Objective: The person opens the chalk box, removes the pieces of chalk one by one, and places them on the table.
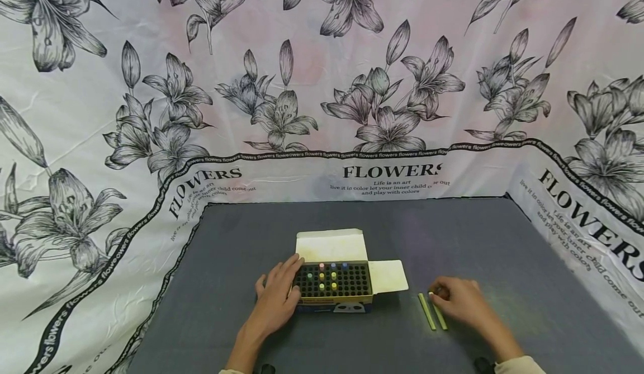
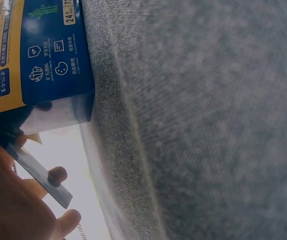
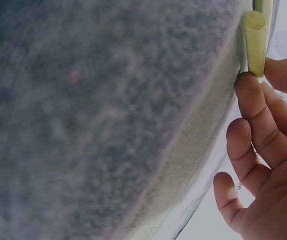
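Chalk box (image 1: 333, 284) sits mid-table on the grey mat (image 1: 503, 240), lid flap folded back and one side flap spread out to the right; that is where your work centres. Starting at the left: your left hand (image 1: 276, 298) lies against the box's left end, fingers fairly straight and pressed along its side, steadying it rather than curling round it. The left wrist view shows the blue and yellow printed wall of the box (image 2: 38, 55) close to those fingers (image 2: 58, 175). Inside, the black honeycomb tray holds only a few coloured sticks (image 1: 327, 276), standing upright in the back rows, so most cells are vacant.

Moving right, two pale yellow-green chalk sticks (image 1: 432, 311) lie side by side on the mat, well apart from the box. Your right hand (image 1: 460, 301) is at their far ends; in the right wrist view your fingertips (image 3: 248, 87) pinch the end of one stick (image 3: 256, 42), with the second just behind it.

By my reading, you are at the pick-up stage of moving a stick between mat and tray. Should it go into the tray, the next move calls for lifting it clear of its neighbour, turning it upright, and lining it up over one cell while your left hand keeps the box from sliding.
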A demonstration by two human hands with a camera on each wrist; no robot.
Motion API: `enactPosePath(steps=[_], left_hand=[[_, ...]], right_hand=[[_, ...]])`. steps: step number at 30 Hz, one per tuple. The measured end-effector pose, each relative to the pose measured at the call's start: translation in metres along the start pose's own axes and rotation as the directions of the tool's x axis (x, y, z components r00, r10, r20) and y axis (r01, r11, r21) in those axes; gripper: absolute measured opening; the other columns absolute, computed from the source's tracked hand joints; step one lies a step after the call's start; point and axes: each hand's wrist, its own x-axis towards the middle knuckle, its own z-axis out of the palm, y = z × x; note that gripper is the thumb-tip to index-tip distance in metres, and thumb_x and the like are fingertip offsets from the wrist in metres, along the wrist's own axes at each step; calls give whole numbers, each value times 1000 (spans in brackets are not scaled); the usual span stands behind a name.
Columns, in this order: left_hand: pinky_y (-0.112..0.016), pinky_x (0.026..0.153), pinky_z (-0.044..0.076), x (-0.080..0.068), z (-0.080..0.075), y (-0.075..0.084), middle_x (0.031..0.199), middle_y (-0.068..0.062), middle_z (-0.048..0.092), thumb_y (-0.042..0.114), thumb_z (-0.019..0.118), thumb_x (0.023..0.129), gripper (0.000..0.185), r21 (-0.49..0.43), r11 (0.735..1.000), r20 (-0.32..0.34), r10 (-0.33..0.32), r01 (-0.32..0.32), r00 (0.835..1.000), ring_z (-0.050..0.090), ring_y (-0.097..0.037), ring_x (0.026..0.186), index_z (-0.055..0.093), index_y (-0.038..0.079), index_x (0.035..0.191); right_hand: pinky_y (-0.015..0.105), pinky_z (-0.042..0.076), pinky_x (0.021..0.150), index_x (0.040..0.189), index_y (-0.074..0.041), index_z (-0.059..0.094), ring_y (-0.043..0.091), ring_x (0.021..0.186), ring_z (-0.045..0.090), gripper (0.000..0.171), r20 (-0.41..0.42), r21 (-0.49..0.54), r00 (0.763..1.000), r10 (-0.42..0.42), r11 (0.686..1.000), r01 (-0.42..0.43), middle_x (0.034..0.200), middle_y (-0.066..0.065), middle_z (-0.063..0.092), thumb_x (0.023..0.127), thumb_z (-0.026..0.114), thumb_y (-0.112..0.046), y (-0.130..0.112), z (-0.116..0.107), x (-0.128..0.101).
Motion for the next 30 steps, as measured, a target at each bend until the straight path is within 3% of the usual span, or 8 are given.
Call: enactPosePath(steps=[11,20,26,30], left_hand=[[-74,109,8,1,0,0,167,-1,33,17,46,101,59,11,1000,-10,13,-13,1000,27,-45,152,38,23,159],[-75,107,8,0,2,-1,166,-4,34,16,46,100,59,11,1000,-20,28,-28,999,29,-47,150,39,22,158],[-75,107,8,1,2,0,167,-3,33,16,45,100,59,10,1000,-13,19,-18,1000,28,-46,151,38,23,159],[-74,108,7,1,1,0,167,-2,33,16,45,101,59,7,1000,-7,11,-11,1000,27,-45,152,38,22,159]], right_hand=[[37,32,67,89,-17,76,8,66,61,9,-11,-82,1000,-4,997,3,74,-10,71,81,80,-20,-9,-1,1],[37,33,69,93,-19,76,4,63,55,9,-26,-60,1000,18,998,-20,69,-13,66,86,77,-24,-9,-5,-2],[37,31,72,106,-13,75,4,66,55,19,-208,28,978,-2,1000,8,74,-13,68,88,78,-19,-14,-11,1],[39,31,74,111,-11,74,12,70,55,29,-387,77,918,-82,990,121,78,-8,67,83,81,-11,-28,-12,6]])
